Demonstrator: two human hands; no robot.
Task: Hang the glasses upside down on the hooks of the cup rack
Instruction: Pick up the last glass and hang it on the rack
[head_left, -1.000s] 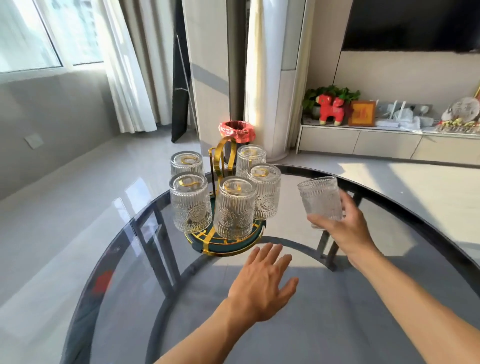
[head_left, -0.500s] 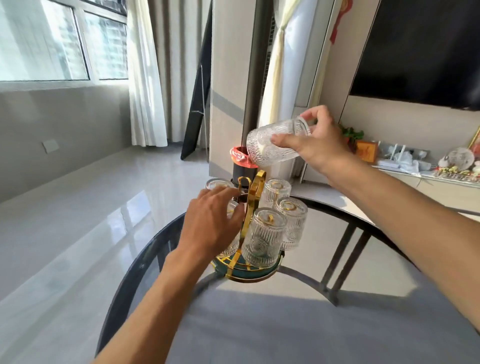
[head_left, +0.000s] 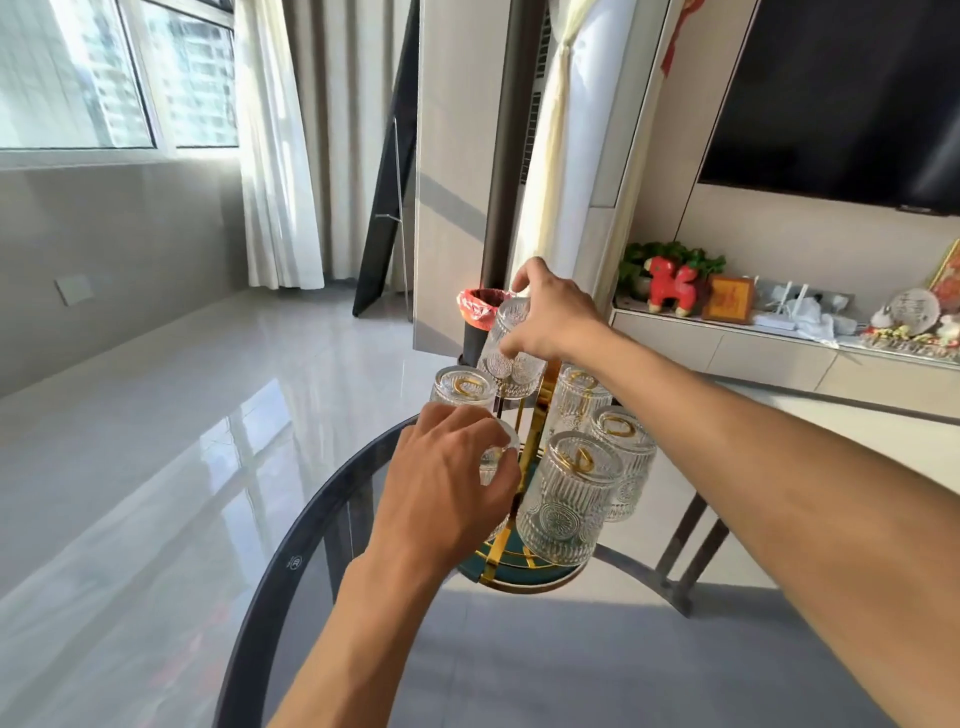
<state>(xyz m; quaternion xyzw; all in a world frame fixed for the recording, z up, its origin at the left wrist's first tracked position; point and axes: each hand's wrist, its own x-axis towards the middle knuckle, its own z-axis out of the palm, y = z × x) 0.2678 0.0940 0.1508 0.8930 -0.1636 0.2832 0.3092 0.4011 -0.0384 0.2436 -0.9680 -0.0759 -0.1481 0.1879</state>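
Note:
A gold cup rack (head_left: 531, 441) with a teal base (head_left: 511, 569) stands on the round glass table (head_left: 291, 561). Several ribbed glasses hang upside down on its hooks, the nearest one (head_left: 563, 499) at the front. My right hand (head_left: 553, 317) holds another ribbed glass (head_left: 506, 358) mouth-down at the back of the rack, just above the hooks. My left hand (head_left: 447, 483) rests over the top of a hung glass (head_left: 498, 452) on the rack's left side, fingers curled on it. Another hung glass (head_left: 462, 387) stands behind that hand.
Behind the table stands a dark bin with a red liner (head_left: 475, 312). A low cabinet (head_left: 779, 358) with a red toy horse (head_left: 670, 286) and ornaments runs along the right wall under a dark screen (head_left: 841, 98). Shiny floor lies to the left.
My right hand has turned the glass mouth-down and lowered it from above the rack to the back hooks. My left hand stays on the left hung glass.

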